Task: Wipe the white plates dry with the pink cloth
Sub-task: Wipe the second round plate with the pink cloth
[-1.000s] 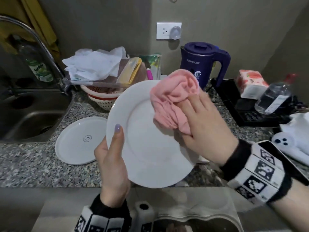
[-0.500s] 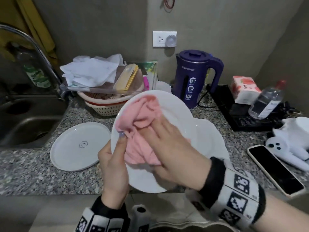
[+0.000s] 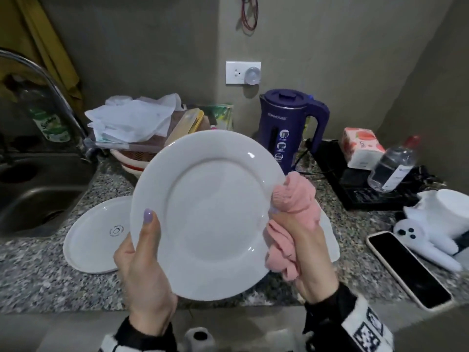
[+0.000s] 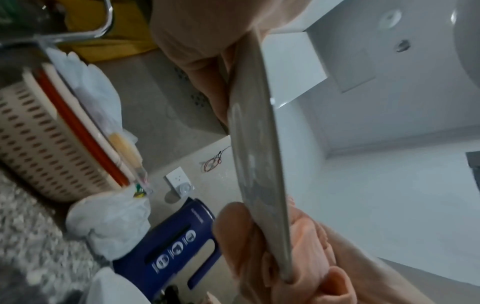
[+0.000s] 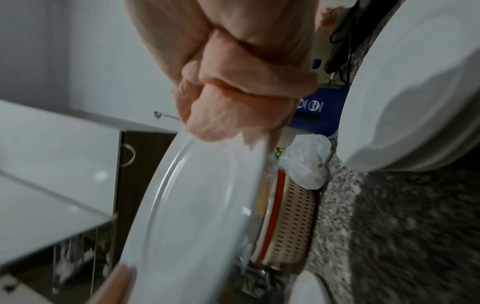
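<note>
A large white plate point(image 3: 210, 214) is held up over the counter edge, tilted with its face toward me. My left hand point(image 3: 144, 262) grips its lower left rim, thumb on the face. My right hand point(image 3: 308, 252) grips the bunched pink cloth point(image 3: 294, 199) and pinches it over the plate's right rim. In the left wrist view the plate point(image 4: 259, 164) is edge-on with the cloth point(image 4: 306, 236) wrapped round its far rim. The right wrist view has the cloth point(image 5: 233, 102) on the plate point(image 5: 197, 216). A second plate point(image 3: 94, 237) lies upside down on the counter at left.
More white plates point(image 3: 330, 237) lie behind my right hand. A steel sink point(image 3: 30, 189) is at left, and a basket point(image 3: 132, 158) with bags behind the plate. A purple kettle point(image 3: 291, 123), a bottle point(image 3: 393, 166), a phone point(image 3: 408, 270) and a white toy point(image 3: 431, 224) fill the right.
The cloth swept from the plate's upper right across its face to the left, then out to the right rim. The plate's face is now bare and turned more toward me.
</note>
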Demonstrator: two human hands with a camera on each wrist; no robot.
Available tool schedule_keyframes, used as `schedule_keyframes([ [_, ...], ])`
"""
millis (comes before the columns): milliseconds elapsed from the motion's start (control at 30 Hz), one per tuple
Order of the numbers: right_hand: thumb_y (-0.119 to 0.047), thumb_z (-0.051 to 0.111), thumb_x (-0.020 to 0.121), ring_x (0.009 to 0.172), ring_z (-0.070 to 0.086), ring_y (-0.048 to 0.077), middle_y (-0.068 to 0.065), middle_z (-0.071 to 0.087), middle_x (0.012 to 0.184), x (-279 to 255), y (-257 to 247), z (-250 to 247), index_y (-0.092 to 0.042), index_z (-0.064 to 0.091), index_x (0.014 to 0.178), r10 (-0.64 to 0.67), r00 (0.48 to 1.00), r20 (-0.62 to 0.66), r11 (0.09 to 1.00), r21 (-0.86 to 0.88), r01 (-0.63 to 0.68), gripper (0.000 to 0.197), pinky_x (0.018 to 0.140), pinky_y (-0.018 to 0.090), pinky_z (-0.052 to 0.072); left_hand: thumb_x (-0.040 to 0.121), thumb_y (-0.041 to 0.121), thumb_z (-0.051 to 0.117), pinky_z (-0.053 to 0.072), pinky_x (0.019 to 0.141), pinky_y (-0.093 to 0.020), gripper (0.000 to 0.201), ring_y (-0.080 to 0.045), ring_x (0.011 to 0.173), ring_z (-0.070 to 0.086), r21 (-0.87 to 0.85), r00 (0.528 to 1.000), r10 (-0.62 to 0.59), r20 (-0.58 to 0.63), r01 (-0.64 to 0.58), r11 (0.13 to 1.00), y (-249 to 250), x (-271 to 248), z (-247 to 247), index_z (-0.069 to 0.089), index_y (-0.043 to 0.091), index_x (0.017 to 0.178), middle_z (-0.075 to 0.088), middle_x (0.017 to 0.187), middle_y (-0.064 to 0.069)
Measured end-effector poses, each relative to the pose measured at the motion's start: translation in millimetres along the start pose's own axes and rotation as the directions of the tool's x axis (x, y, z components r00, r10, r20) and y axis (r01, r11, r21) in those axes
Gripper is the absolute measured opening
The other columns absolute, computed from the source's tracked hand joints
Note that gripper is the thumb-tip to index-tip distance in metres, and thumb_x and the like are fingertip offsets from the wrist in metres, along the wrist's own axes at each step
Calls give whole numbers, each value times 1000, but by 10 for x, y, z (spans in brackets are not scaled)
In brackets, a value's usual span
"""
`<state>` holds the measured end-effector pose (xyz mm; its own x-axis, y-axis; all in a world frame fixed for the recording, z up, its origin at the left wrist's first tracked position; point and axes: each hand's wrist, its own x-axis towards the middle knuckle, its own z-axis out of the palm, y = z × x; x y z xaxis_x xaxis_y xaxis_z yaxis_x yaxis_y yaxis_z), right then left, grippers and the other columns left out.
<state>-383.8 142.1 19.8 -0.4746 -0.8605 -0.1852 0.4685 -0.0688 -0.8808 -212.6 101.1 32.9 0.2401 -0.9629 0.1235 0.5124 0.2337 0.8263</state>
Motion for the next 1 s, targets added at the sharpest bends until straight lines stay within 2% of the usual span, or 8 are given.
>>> schedule_keyframes([
  [167, -3, 65, 85, 36, 42, 8, -3, 46, 52, -222, 85, 8, -6, 44, 99, 68, 996, 64, 988, -143, -58, 26, 39, 16, 30, 96, 24, 52, 58, 79, -26, 23, -11, 99, 70, 30, 994, 27, -101, -24, 999, -124, 69, -1, 66, 17, 113, 74, 105, 13],
  [233, -6, 69, 78, 51, 56, 5, -9, 55, 74, -235, -133, -71, -23, 33, 114, -146, 988, 39, 872, -466, 147, 53, 46, 26, 48, 97, 23, 53, 58, 81, -29, 24, -14, 102, 69, 13, 987, 21, -160, -19, 1000, -148, 106, -39, 66, 17, 117, 74, 108, 11],
  [333, -25, 71, 61, 95, 57, 0, -15, 51, 105, -286, -570, -62, -37, 31, 114, -473, 842, 260, 528, -681, 507, 67, 79, 23, 51, 96, 23, 56, 59, 79, -32, 18, -13, 95, 71, 32, 981, 23, -191, -17, 999, -149, 151, -37, 72, 19, 104, 75, 101, 10],
  [400, -32, 70, 61, 116, 40, -4, -5, 40, 119, -213, -707, 39, -31, 40, 117, -407, 760, 507, 325, -697, 639, 63, 94, 15, 40, 94, 23, 57, 59, 74, -26, 19, -9, 88, 72, 52, 990, 32, -137, -25, 998, -141, 123, 2, 76, 23, 91, 76, 94, 11],
  [500, -28, 73, 70, 138, 17, 20, -5, 9, 143, 7, -617, 232, -25, 38, 139, -387, 700, 600, 71, -738, 672, 77, 116, 37, 24, 82, 33, 64, 59, 72, -27, 17, -11, 84, 71, 59, 1000, 9, -29, -8, 998, -130, 45, 81, 79, 25, 86, 76, 91, 8],
  [633, -26, 69, 70, 141, 20, 36, 9, 26, 146, -83, -165, 469, -12, 35, 134, -274, 599, 752, -151, -649, 745, 74, 103, 58, 37, 80, 20, 74, 52, 63, -33, 10, -18, 74, 59, 186, 998, 0, 65, -12, 983, -180, 49, 118, 74, 22, 70, 70, 69, 7],
  [833, -43, 42, 68, 135, 37, 29, 2, 42, 139, -307, 110, 192, -19, 48, 125, -8, 450, 893, -266, -436, 860, 62, 84, 44, 52, 69, 43, 68, 51, 60, -19, 29, -12, 68, 62, 139, 992, -124, 18, 120, 983, -156, 73, -6, 74, 15, 68, 69, 63, 6],
  [1000, -42, 41, 73, 145, 14, 37, 14, 26, 154, 158, -339, 236, -11, 31, 145, -224, 706, 672, -295, -737, 608, 79, 111, 59, 28, 80, 31, 63, 57, 71, -24, 24, -11, 81, 71, 112, 991, -96, 89, 86, 990, -128, -21, 43, 76, 15, 92, 77, 91, 1],
])
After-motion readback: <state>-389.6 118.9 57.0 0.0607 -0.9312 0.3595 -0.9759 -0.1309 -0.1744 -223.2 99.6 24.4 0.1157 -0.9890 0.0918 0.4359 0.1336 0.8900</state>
